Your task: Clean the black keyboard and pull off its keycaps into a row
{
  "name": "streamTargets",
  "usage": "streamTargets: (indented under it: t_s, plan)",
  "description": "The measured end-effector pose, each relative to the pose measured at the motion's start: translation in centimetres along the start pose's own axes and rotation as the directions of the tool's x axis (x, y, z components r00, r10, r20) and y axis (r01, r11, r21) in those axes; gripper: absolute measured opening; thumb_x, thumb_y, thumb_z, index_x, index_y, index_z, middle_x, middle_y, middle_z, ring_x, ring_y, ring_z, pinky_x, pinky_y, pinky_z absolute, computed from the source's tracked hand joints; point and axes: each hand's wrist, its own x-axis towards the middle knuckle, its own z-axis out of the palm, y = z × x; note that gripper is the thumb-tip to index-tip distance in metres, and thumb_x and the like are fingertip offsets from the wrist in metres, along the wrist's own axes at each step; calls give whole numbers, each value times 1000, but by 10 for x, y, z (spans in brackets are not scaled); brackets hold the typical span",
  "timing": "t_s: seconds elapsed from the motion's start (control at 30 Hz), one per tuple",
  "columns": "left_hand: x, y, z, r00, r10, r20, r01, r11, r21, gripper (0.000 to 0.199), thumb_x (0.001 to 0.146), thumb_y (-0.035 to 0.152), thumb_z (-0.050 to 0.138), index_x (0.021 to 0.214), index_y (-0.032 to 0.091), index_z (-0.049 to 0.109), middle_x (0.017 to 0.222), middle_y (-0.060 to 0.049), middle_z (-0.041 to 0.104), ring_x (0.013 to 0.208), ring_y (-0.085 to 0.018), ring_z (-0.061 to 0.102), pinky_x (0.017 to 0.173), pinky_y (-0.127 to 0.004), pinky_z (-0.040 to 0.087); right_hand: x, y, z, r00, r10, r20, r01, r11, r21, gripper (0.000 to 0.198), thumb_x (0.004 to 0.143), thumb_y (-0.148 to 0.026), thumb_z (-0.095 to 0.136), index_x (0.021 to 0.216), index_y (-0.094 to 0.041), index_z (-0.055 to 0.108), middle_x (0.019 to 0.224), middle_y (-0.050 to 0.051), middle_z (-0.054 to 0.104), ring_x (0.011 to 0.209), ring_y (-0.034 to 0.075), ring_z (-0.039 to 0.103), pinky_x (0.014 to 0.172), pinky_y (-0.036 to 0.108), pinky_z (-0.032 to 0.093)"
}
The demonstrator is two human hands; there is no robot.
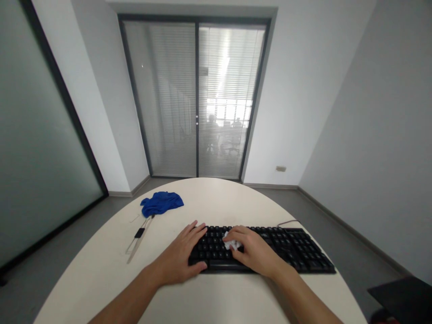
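A black keyboard (303,252) lies across the table in front of me. My left hand (182,253) rests on its left end, fingers apart, the thumb along the front edge. A crumpled white wad (232,243), which looks like tissue or a wipe, is pinched under the fingers of my right hand (254,251). It presses on the keys near the keyboard's middle, and my palm hides some keys there.
A bunched blue cloth (162,203) lies at the table's back left. Beside it is a thin pale stick-like item (137,247) with a black piece (139,233). The keyboard cable (288,222) trails at the right. The round table (216,198) curves away toward a glass door.
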Motion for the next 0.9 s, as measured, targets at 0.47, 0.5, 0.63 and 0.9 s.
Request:
streamTargets:
  t_s: [0.47,0.5,0.63,0.9]
  plan:
    - [-2,0,0,1000,-10,6,10,1000,-8,84,88,43,64,157,23,20,163,-12,24,151,-35,14,121,-59,24,-4,-3,-17,994,34,103,-30,999,-40,30,67,-4,61,87,-23,74,93,2,69,87,18,64,80,26,48]
    - [-2,1,0,1000,-9,3,9,1000,-10,84,88,44,64,157,23,20,163,-12,25,151,-35,14,121,-59,24,-4,-1,-17,995,33,93,-29,999,-44,30,68,-4,61,88,-23,73,93,2,69,88,19,65,81,27,49]
    - [-1,1,0,1000,-3,-7,3,1000,-21,83,88,44,64,156,23,22,163,-12,25,151,-35,15,121,-59,23,-3,3,-14,999,-26,26,27,999,-31,35,82,-7,57,107,-25,72,110,5,69,105,20,62,96,31,46]
    - [-1,0,0,1000,-11,5,11,1000,-7,82,89,46,63,157,22,21,163,-12,25,151,-35,14,121,-59,23,-4,8,-21,998,61,35,-56,992,-115,31,80,-8,59,103,-22,73,103,5,70,103,22,61,94,33,46]
